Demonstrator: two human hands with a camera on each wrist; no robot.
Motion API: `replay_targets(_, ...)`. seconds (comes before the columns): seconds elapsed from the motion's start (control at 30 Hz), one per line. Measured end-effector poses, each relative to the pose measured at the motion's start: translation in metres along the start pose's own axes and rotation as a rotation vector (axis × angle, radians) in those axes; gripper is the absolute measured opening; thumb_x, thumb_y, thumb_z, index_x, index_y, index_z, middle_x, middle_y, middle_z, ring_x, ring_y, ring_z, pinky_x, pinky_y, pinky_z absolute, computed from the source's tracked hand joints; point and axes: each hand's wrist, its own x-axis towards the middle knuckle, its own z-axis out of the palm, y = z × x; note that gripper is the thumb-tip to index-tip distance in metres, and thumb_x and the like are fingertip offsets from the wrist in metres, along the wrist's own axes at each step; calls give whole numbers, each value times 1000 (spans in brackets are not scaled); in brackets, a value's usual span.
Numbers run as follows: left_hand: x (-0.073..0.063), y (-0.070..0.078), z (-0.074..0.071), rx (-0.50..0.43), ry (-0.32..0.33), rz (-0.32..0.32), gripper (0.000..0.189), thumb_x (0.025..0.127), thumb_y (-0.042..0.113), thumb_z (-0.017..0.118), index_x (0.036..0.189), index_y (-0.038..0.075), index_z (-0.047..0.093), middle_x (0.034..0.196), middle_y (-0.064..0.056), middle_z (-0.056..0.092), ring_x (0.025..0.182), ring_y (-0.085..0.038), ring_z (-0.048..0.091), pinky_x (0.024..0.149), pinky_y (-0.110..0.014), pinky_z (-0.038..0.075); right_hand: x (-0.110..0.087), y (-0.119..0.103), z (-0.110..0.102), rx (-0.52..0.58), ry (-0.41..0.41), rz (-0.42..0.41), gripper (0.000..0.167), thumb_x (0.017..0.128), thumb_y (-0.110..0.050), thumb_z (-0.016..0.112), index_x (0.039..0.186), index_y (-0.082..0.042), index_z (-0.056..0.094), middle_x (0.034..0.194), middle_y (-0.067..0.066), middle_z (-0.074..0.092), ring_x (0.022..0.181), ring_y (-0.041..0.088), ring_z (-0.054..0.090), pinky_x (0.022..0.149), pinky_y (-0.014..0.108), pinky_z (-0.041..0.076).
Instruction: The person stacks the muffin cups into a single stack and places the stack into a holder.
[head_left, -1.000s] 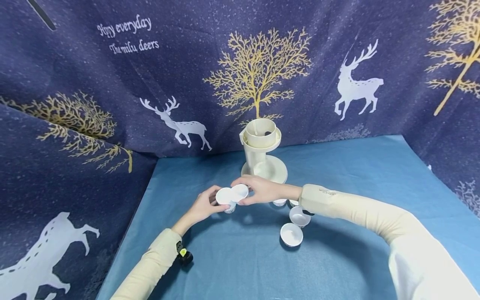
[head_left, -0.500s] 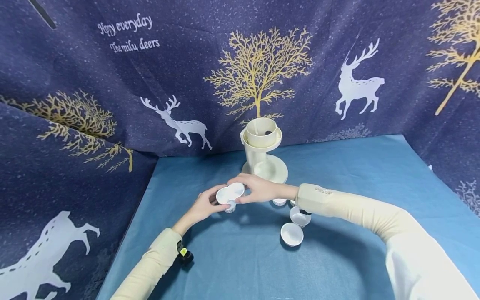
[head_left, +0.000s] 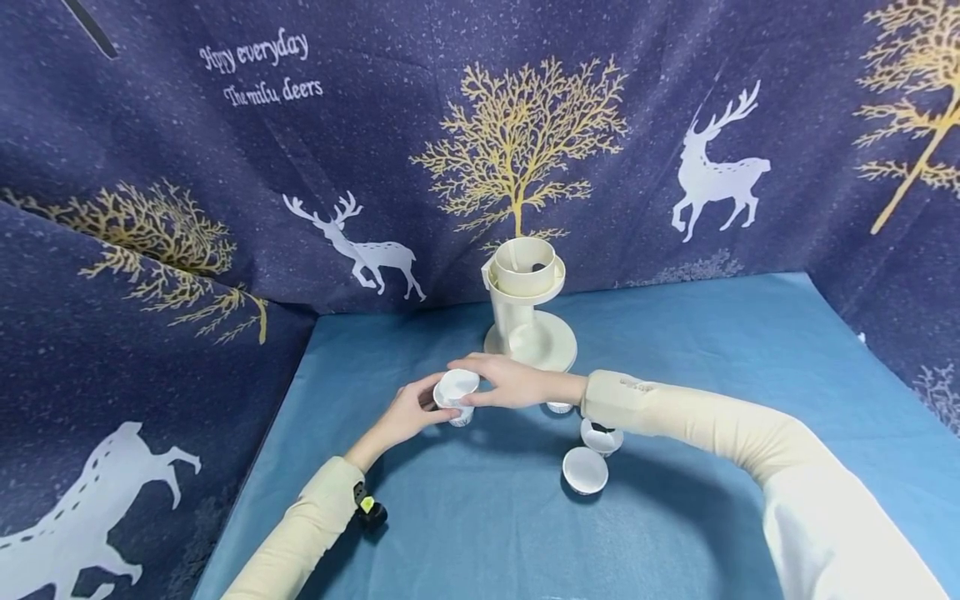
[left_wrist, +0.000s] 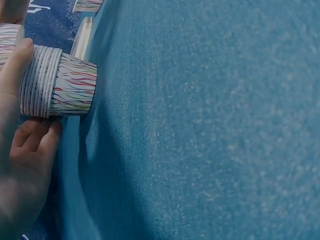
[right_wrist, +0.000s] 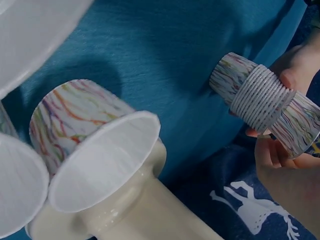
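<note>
My left hand (head_left: 401,414) grips a nested stack of paper baking cups (left_wrist: 60,82), white with colored wavy streaks, low over the blue cloth. From the other side my right hand (head_left: 517,382) pinches a single baking cup (right_wrist: 300,125). In the right wrist view its base points into the mouth of the stack, and it looks partly seated in the top cup. Several rolled rims show along the stack in the left wrist view. Some fingers of both hands are hidden behind the cups.
Loose baking cups stand right of my hands, among them a front cup (head_left: 585,471) and one behind it (head_left: 602,439). At the back rises a cream-colored stand (head_left: 513,315) with a round base and open top ring. A deer-print cloth (head_left: 360,150) hangs behind.
My right hand has moved left and brought its baking cup over the stack, from overlapping rims to lined up with the mouth. My left hand has stayed almost still.
</note>
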Motion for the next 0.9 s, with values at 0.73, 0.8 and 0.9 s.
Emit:
replay_targets(0.73,-2,-1,1,-23,19,13,57,83,12,76,135,4,52,128,-18,60,120,-31,59,94,-32,52,12,-1,8,-73,12,-29,56,95,-26,61,141,1,44,133,14,56,122,23,53,101,38,46)
replay_targets(0.8,-1,0,1,-27,18,6,56,83,13,77,133,5,54,128,-16,60,120,-29,59,94,-31,52,13,-1,7,-69,12,-27,56,95,-26,62,141,1,44,134,14,55,123,24,53,101,38,46)
replay_targets(0.9,-1,-1,2,-27,20,6,55,82,14,77,132,6,55,127,-15,61,119,-27,60,94,-30,52,14,-2,7,-69,0,-18,57,95,-26,62,142,1,43,135,15,54,125,25,52,102,39,45)
